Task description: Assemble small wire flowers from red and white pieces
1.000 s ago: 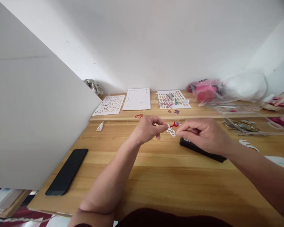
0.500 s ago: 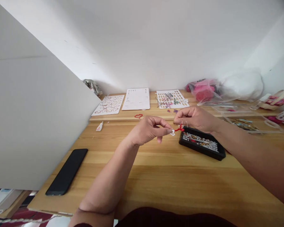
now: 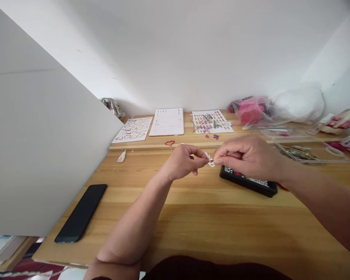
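Note:
My left hand point(image 3: 183, 161) pinches a small white wire ornament point(image 3: 210, 161) above the wooden table point(image 3: 210, 221). My right hand point(image 3: 247, 156) meets it from the right, fingers pinched together on the same small piece. The red part seen earlier is hidden behind my right fingers. Right below my right hand lies a black tray of small beads point(image 3: 251, 182), partly covered by the hand.
A black phone point(image 3: 81, 212) lies at the left front. A grey board point(image 3: 37, 155) leans at the left. Printed sheets point(image 3: 169, 121) lie at the back, with a red wire heart point(image 3: 169, 143), a small glue tube point(image 3: 121, 156), clear boxes point(image 3: 306, 151) and pink bags point(image 3: 251, 111).
My right hand lifted back off the piece, then came forward and down again to pinch the ornament, covering the bead tray and the red part. My left hand stayed almost in place.

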The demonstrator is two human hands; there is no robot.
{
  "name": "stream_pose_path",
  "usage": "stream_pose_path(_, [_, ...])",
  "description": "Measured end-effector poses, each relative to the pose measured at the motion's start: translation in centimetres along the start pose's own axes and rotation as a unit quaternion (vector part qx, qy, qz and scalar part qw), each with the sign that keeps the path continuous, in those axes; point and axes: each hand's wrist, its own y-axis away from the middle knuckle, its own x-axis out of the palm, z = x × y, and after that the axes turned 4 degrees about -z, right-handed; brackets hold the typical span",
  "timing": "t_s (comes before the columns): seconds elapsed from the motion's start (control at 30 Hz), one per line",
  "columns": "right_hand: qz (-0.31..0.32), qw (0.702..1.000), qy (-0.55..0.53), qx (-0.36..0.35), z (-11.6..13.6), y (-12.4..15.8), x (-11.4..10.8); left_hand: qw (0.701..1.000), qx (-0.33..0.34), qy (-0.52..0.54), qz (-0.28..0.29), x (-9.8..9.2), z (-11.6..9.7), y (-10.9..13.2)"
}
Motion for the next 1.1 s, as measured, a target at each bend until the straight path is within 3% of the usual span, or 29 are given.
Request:
stream_pose_path(0.1, [0.014,1.0,-0.015,-0.006,-0.2,-1.7,-0.7,0.998,0.018,0.004,0.054,0.1,-0.5,0.6])
stream_pose_path(0.23, [0.032,0.991,-0.116,0.063,-2.5,-2.9,-0.5,0.993,0.034,0.066,0.088,-0.2,-1.0,0.8])
stream_pose_path(0.4, [0.05,0.952,-0.241,0.181,-4.8,-1.4,2.0,0.99,0.028,0.137,0.025,-0.6,-0.5,0.1])
stream_pose_path(0.53, [0.062,0.972,-0.18,0.14,-3.5,0.9,2.9,0.994,0.007,0.098,-0.052,-0.4,0.4,-0.6])
stream_pose_path(0.6, [0.044,0.985,-0.114,0.124,-2.3,1.5,2.4,0.997,-0.002,0.055,-0.062,-0.3,0.6,-0.7])
stream_pose_path(0.83, [-0.027,0.998,-0.028,0.042,-0.4,-1.0,-0.3,0.999,0.01,0.014,0.048,-0.3,-0.1,0.1])
stream_pose_path(0.97, [0.013,0.992,-0.106,0.071,-2.2,-2.7,0.1,0.992,0.022,0.067,0.103,-0.5,-0.6,0.6])
stream_pose_path(1.1, [0.036,0.956,-0.24,0.168,-4.7,-2.1,2.2,0.99,0.036,0.117,0.076,-0.7,-0.5,0.3])
